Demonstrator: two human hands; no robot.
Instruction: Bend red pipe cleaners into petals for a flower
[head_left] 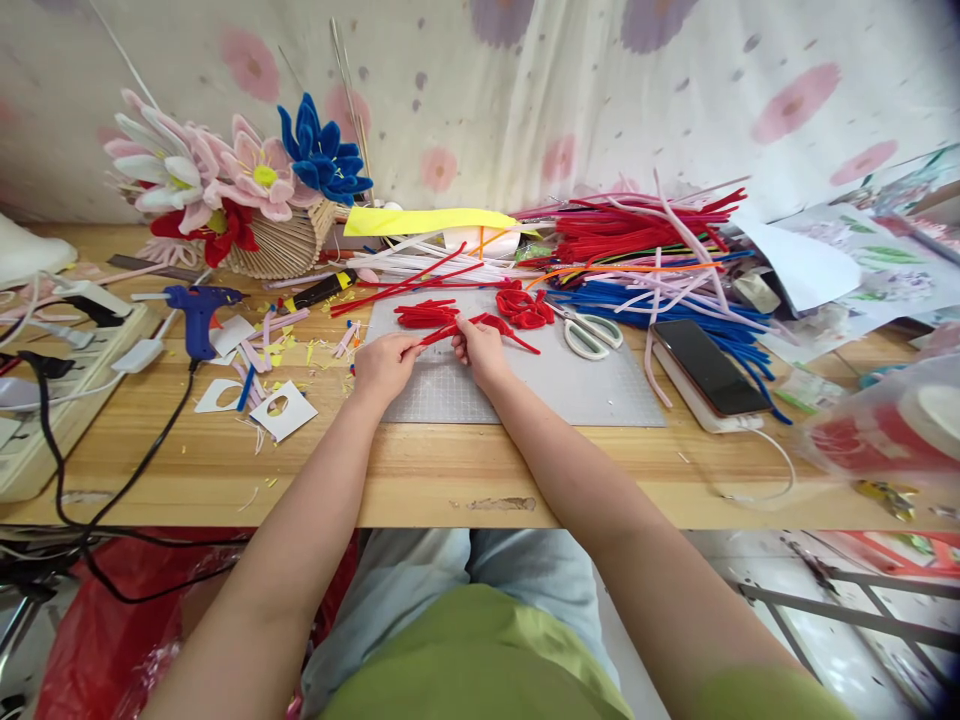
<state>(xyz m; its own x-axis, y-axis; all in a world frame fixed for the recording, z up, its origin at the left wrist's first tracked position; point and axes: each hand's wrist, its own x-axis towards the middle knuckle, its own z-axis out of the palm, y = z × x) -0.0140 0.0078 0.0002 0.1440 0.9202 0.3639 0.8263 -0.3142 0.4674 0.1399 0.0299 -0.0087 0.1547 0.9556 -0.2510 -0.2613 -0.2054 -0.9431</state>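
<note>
Over the grey cutting mat, both my hands grip red pipe cleaners. My left hand pinches their left end between thumb and fingers. My right hand is closed on them a little to the right, and a red length sticks out past its fingers. Just behind my hands lies a small stack of short red pipe cleaners. Bent red pipe-cleaner loops sit in a pile to the right. White-handled scissors rest beside that pile.
At left are a blue glue gun, a power strip and white cards with holes. Pipe-cleaner flowers stand behind. Bundles of red and blue pipe cleaners lie back right, near a phone and a plastic cup.
</note>
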